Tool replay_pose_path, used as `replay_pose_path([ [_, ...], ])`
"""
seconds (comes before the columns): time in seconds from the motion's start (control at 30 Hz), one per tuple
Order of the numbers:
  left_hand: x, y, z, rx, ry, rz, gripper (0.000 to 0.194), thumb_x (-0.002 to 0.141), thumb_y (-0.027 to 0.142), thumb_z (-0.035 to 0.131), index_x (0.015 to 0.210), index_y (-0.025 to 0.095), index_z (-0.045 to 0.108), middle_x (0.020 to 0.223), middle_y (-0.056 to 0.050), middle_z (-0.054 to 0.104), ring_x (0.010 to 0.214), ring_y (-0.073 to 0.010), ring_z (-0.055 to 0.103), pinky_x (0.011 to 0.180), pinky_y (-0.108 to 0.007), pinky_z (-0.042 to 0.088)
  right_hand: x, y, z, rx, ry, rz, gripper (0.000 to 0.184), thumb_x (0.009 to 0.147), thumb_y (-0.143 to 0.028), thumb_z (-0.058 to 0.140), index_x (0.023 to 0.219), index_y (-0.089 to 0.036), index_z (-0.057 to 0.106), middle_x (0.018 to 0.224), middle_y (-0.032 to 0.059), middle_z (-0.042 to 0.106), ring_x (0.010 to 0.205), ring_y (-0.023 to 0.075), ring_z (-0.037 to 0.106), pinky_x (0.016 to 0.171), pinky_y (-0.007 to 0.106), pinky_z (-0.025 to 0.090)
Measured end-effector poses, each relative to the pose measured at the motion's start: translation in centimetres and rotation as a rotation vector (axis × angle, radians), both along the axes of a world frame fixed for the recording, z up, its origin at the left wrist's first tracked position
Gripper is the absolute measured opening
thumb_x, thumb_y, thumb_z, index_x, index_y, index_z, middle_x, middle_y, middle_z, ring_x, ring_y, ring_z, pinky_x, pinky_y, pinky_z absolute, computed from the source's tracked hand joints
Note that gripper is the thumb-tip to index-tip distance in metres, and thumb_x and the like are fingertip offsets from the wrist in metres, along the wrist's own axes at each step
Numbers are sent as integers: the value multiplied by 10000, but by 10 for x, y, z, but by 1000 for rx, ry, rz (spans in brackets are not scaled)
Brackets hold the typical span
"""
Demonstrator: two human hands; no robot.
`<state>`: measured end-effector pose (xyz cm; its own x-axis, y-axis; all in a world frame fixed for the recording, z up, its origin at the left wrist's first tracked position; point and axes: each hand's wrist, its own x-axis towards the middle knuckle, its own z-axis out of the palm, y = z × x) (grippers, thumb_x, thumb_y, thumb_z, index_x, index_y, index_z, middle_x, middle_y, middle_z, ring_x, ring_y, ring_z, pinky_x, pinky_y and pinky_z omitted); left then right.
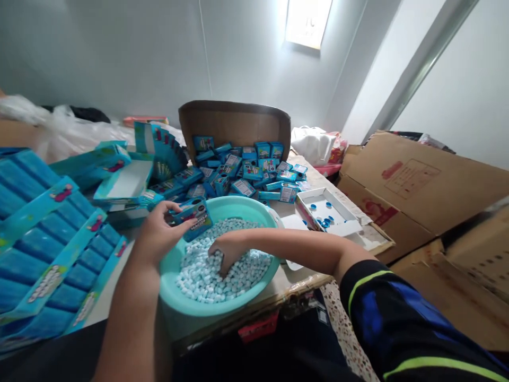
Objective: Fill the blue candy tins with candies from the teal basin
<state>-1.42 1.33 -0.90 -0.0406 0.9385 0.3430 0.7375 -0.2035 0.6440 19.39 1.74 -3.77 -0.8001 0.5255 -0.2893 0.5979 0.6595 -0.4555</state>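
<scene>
A teal plastic basin (pixel 175 297) sits in front of me, filled with small pale blue and white candy pieces (pixel 207 278). My left hand (pixel 157 236) holds a small blue carton (pixel 194 217) over the basin's left rim, its open end up. My right hand (pixel 226 252) is dug into the candy pieces with its fingers curled round some of them. Behind the basin lies a heap of small blue cartons (pixel 238 172) spilling from an open brown cardboard box (pixel 234 122).
Stacked blue display boxes (pixel 47 249) fill the left side. A white shallow tray (pixel 328 212) with a few blue bits lies to the right of the basin. Large flattened brown cardboard boxes (pixel 417 185) stand at the right. White plastic bags (pixel 71 132) lie at the back left.
</scene>
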Motion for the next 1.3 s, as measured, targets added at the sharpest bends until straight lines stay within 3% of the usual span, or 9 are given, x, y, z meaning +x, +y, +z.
replay_pose_path([
  [0.07,3,-2,5,-68,-25,-64,423,673,545,711,919,257,521,904,17,658,816,-223,628,703,-270,464,-2,3,-2,19,38,16,624,657,-437,993,1203,-226,774,1158,22,823,965,249,742,764,283,533],
  [0.23,7,-6,16,-192,90,-148,386,640,537,668,832,252,492,770,46,629,692,-200,547,652,-262,394,0,6,2,123,67,133,361,859,-234,827,1212,-169,785,1181,79,818,981,227,723,861,301,504],
  [0.37,8,-5,16,-186,89,-202,350,599,484,663,771,248,470,700,59,570,706,-197,524,643,-249,373,13,5,17,85,414,-63,241,872,-341,825,1050,-182,792,1067,39,808,929,199,700,863,294,510],
  [0.5,10,-7,18,-169,72,-245,323,583,455,671,732,244,477,686,57,527,702,-193,492,647,-255,361,19,0,38,-21,817,-320,292,779,-459,881,834,-211,737,875,-5,734,866,176,636,826,279,517],
  [0.63,14,-10,19,-202,65,-286,341,577,458,701,778,239,534,755,32,592,767,-224,562,691,-279,404,7,-1,53,-136,1032,-451,442,700,-582,893,773,-209,668,739,-14,621,718,149,543,643,268,448],
  [0.73,15,-11,19,-211,66,-299,350,582,466,693,790,239,527,771,30,596,743,-214,550,666,-281,394,-12,6,58,-208,1166,-556,507,659,-625,900,796,-216,633,682,-40,553,622,118,481,556,252,385],
  [0.87,17,-10,16,-161,114,-337,340,611,477,680,733,249,459,686,46,517,667,-180,455,619,-282,342,-35,14,56,-268,1402,-762,535,725,-698,843,808,-243,575,633,-46,500,572,120,466,488,242,354],
  [1.03,19,-9,14,-164,126,-353,383,599,488,721,715,248,445,692,42,554,679,-182,468,627,-286,354,-37,11,46,-270,1432,-753,587,708,-755,841,818,-248,567,613,-46,496,554,126,474,467,243,373],
  [1.3,18,-16,15,-207,-43,-326,429,604,508,784,759,241,487,729,61,556,694,-170,482,639,-262,388,-22,13,42,-285,1406,-844,602,699,-752,862,815,-249,553,657,-20,524,584,139,501,479,262,393],
])
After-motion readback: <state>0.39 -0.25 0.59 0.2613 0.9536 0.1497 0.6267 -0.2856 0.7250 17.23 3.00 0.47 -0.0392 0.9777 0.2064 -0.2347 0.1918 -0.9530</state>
